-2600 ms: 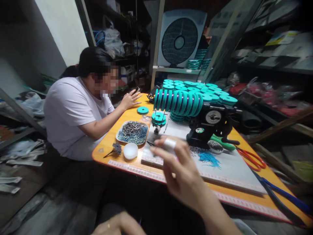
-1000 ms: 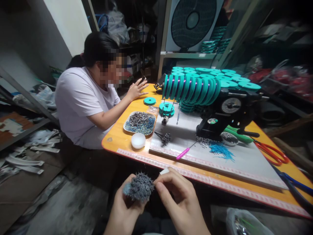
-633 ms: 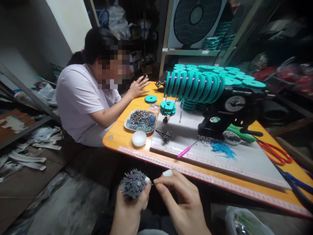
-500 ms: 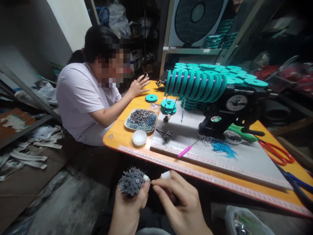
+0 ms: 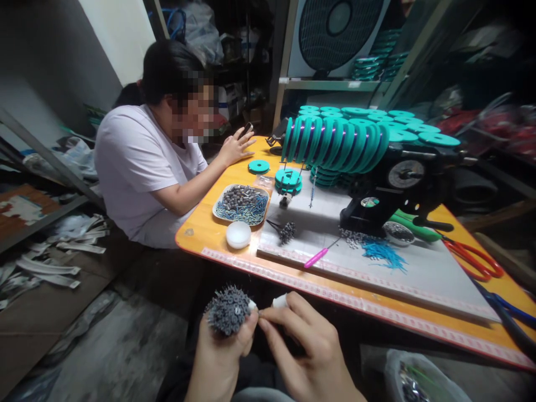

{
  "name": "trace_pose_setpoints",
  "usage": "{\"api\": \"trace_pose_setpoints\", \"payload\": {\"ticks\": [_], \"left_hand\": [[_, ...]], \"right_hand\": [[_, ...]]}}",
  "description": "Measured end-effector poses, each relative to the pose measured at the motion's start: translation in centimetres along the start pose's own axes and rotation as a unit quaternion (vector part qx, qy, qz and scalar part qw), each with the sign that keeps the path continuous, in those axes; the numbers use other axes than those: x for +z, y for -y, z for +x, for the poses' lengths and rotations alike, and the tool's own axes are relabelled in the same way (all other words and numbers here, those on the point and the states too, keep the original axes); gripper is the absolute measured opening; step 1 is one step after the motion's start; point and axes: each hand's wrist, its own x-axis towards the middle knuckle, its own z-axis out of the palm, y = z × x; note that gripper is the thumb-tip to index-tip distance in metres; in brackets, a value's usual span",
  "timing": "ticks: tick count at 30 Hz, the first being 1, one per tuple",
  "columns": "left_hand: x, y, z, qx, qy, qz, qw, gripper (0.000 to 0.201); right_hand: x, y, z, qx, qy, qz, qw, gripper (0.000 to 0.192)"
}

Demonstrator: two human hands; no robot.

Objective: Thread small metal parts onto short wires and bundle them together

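Fingers of the left hand (image 5: 221, 353) are gripping a bundle (image 5: 228, 310) at 7 o'clock, its rounded dark-grey head is bristling with short packed stalks, right hand (image 5: 307, 343) is pinching closed, anything between too small to tell, 1 white bowl (image 5: 238, 235) is sitting at 12 o'clock from the bundle

Dense, rounded dark-grey bristly bundle (image 5: 228, 310), gripped in the left hand (image 5: 224, 349), thin ends outward.
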Motion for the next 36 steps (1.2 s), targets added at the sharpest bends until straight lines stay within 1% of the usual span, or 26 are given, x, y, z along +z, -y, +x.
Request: {"api": "trace_pose_setpoints", "payload": {"ticks": [5, 8, 11, 13, 22, 28, 36], "left_hand": [[0.2, -0.4, 0.0, -0.033, 0.031, -0.003, 0.999, 0.049], [-0.1, -0.5, 0.4, -0.043, 0.054, 0.0, 0.998, 0.051], [-0.5, -0.6, 1.0, -0.068, 0.083, 0.015, 0.994, 0.053], [-0.7, -0.6, 1.2, -0.078, 0.092, 0.023, 0.992, 0.053], [-0.5, -0.4, 1.6, -0.089, 0.1, 0.002, 0.991, 0.057], [-0.7, -0.4, 1.9, -0.106, 0.114, -0.002, 0.988, 0.058], [-0.6, -0.4, 2.2, -0.131, 0.121, -0.009, 0.984, 0.059]], "right_hand": [[0.1, 0.0, -0.1, -0.01, -0.003, -0.005, 1.0, 0.016], [0.2, 0.0, -0.3, -0.016, -0.005, -0.017, 1.0, 0.017], [0.3, -0.1, -0.5, -0.017, -0.003, -0.024, 1.0, 0.016], [0.3, -0.2, -0.5, -0.015, 0.002, -0.027, 1.0, 0.015], [0.5, -0.4, -0.6, -0.011, -0.002, -0.03, 0.999, 0.015], [0.7, -0.7, -0.8, 0.0, 0.009, -0.04, 0.999, 0.018], [0.9, -1.1, -1.1, -0.016, 0.005, -0.074, 0.997, 0.02]]}}
